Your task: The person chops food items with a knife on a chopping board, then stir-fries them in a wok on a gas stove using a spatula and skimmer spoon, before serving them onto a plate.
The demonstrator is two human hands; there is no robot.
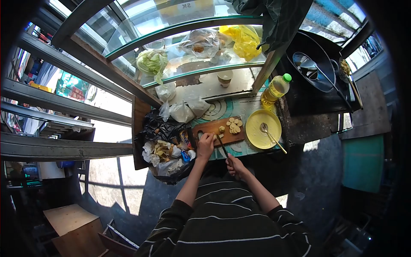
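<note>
My right hand (236,167) is wrapped round the handle of a knife (223,147), whose blade points up and left over the wooden cutting board (233,138). On the board's left part, the fingers of my left hand (206,145) are closed on a small pale food piece (215,137) beside the blade tip. Round pale slices (234,125) lie at the board's upper right, with a small chunk (221,128) left of them. A yellow plate (253,132) with a spoon (264,127) stands right of the board.
A black bag of food scraps (165,150) lies left of the board. An oil bottle (275,91) stands behind the plate. Farther right is a large wok (319,70) with ladles. Behind the board are plastic bags (182,112), a paper cup (224,78) and a glass case holding lettuce (152,63).
</note>
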